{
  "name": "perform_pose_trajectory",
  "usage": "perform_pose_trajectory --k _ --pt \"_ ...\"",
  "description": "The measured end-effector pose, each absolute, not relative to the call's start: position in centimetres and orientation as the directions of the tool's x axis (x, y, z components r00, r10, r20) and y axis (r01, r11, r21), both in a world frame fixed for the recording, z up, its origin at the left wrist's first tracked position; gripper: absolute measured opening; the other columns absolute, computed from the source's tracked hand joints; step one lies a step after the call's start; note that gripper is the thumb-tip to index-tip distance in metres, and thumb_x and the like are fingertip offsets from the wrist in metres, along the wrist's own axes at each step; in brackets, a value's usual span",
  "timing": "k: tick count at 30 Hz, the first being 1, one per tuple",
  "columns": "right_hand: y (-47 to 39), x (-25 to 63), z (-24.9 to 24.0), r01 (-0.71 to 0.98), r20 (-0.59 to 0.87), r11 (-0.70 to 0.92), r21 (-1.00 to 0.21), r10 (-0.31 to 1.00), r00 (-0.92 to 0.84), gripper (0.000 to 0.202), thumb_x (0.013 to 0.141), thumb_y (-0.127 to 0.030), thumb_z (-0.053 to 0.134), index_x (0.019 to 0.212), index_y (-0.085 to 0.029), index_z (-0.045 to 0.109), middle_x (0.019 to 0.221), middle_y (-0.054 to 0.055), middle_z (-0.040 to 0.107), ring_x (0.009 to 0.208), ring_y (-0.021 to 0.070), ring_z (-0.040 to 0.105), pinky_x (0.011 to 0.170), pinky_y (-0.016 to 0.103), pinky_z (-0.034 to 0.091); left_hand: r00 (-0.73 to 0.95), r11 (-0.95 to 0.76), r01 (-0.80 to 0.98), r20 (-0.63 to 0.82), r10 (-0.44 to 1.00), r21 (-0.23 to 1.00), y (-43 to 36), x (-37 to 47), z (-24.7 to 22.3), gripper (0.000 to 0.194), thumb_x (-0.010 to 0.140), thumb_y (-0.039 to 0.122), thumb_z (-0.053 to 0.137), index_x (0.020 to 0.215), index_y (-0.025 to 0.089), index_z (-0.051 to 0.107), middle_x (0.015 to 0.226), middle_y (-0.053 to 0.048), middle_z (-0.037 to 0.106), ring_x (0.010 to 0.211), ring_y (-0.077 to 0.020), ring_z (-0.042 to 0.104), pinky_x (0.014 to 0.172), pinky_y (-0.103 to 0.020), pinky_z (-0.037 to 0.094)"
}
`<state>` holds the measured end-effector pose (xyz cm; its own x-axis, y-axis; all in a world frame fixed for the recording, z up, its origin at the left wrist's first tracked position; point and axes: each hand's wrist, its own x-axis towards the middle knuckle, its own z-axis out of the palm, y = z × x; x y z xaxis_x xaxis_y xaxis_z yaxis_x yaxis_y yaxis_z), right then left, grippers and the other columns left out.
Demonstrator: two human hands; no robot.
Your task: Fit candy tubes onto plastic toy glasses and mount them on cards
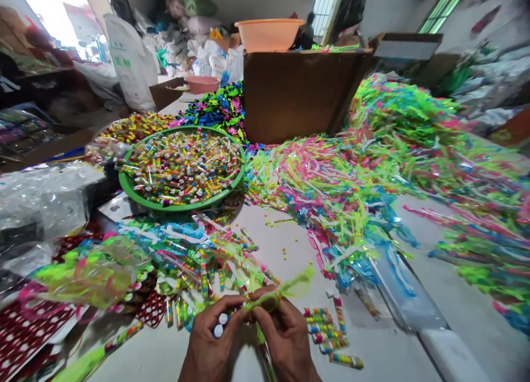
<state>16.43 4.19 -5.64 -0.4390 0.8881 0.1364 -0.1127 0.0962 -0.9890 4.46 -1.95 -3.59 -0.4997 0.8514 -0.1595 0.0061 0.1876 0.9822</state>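
Observation:
My left hand [214, 335] is closed at the front edge of the table, its fingertips pinching a translucent yellow-green plastic strip [296, 284]. Two white-capped tubes [221, 325] poke out between its fingers. Close beside it, my right hand [287, 335] is also closed, thumb and forefinger on the same strip. Below the fingertips a slim clear piece [267, 357] hangs down between the hands; its kind is unclear. To the right of my right hand lie several small tubes of coloured beads [327, 332]. More bead-filled tubes [202, 269] and strips lie mixed beyond my left hand.
A green-rimmed basket [182, 207] full of bead tubes stands at the back left. Coloured plastic strips [314, 172] heap up across the middle and right. Behind them rises a cardboard box [298, 95] bearing an orange basin [269, 35]. A sealer-like long bar [414, 288] lies right.

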Motion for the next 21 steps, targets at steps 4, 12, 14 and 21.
perform_pose_trajectory --k 4,12,14,21 --pt "6.8 16.3 -3.7 -0.127 0.223 0.183 -0.975 0.824 -0.522 0.028 0.09 -0.028 0.06 0.118 -0.023 0.059 0.108 0.008 0.065 0.091 0.0216 0.065 0.08 0.032 0.054 -0.571 0.016 -0.52 -0.361 0.737 0.854 0.1 3.3 -1.5 0.027 0.072 0.043 0.077 0.084 0.02 0.072 0.063 0.003 0.063 0.043 -0.0043 0.042 0.039 -0.012 0.036" --pt "20.1 17.0 -7.4 0.509 0.401 0.662 -0.55 0.744 -0.534 0.021 0.088 -0.016 0.044 0.095 -0.017 0.064 0.094 0.012 0.067 0.089 0.0277 0.062 0.078 0.041 0.052 -0.288 0.033 -0.877 -0.58 0.762 0.479 2.4 0.6 0.8 0.034 0.089 0.023 0.056 0.123 0.021 0.06 0.123 -0.013 0.062 0.075 -0.0169 0.067 0.045 -0.018 0.051" --pt "22.5 16.4 -8.4 0.543 0.386 0.68 -0.492 0.73 -0.564 0.021 0.084 -0.011 0.048 0.095 -0.018 0.065 0.1 0.013 0.066 0.095 0.0297 0.059 0.083 0.043 0.049 -0.226 0.117 -0.871 -0.601 0.766 0.478 2.5 0.6 0.4 0.043 0.089 0.032 0.059 0.131 0.028 0.052 0.12 -0.013 0.064 0.058 -0.0144 0.065 0.035 -0.017 0.045" --pt "25.0 15.0 -9.2 0.648 0.314 0.677 -0.349 0.736 -0.6 0.03 0.073 0.003 0.041 0.074 -0.019 0.061 0.085 0.013 0.063 0.092 0.0308 0.052 0.084 0.048 0.042 -0.129 0.207 -0.887 -0.651 0.748 0.413 2.1 0.0 0.6 0.036 0.097 0.039 0.04 0.129 0.024 0.049 0.11 -0.016 0.067 0.027 0.0032 0.029 0.026 -0.01 0.022"
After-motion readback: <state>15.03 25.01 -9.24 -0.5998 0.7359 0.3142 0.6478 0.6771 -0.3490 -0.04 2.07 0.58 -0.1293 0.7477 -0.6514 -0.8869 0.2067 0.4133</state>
